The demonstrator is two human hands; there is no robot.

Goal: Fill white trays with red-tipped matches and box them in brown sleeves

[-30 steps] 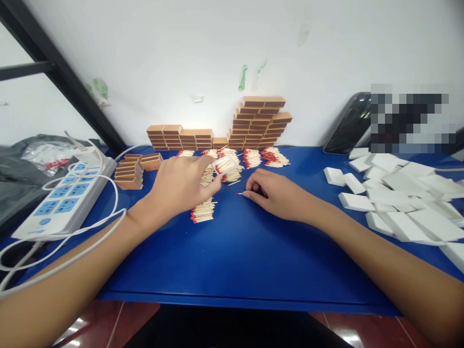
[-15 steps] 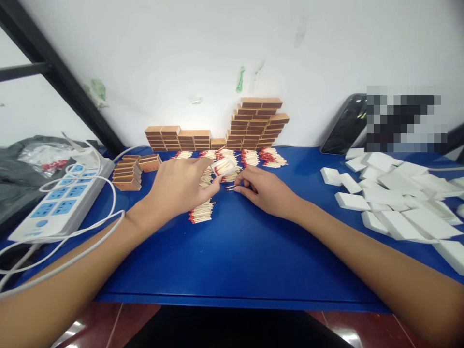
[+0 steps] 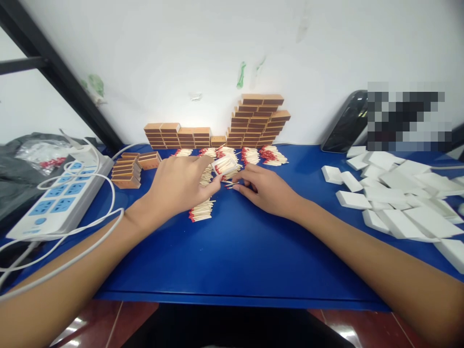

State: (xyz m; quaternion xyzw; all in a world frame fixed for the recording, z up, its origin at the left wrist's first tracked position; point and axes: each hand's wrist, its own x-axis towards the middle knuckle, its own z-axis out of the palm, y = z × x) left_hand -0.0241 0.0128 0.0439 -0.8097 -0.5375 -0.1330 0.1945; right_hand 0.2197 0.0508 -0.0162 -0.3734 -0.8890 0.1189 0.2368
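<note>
My left hand (image 3: 179, 186) is closed on a small white matchbox tray (image 3: 224, 166) filled with red-tipped matches, held just above the blue table (image 3: 235, 251). My right hand (image 3: 266, 189) rests on the table beside it, its fingertips pinching loose matches (image 3: 229, 184) under the tray. Bundles of red-tipped matches (image 3: 250, 156) lie in rows behind both hands. One more bundle (image 3: 201, 211) lies below my left hand.
Brown matchbox sleeves (image 3: 253, 123) are stacked against the white wall, with a smaller stack (image 3: 126, 173) at left. Several white box trays (image 3: 395, 193) are heaped at right. A white power strip (image 3: 54, 198) with cables lies at left. A dark device (image 3: 344, 123) leans on the wall.
My right hand has slid left along the table with a match, from a spot apart from the tray to right under it. My left hand has kept the tray almost still.
</note>
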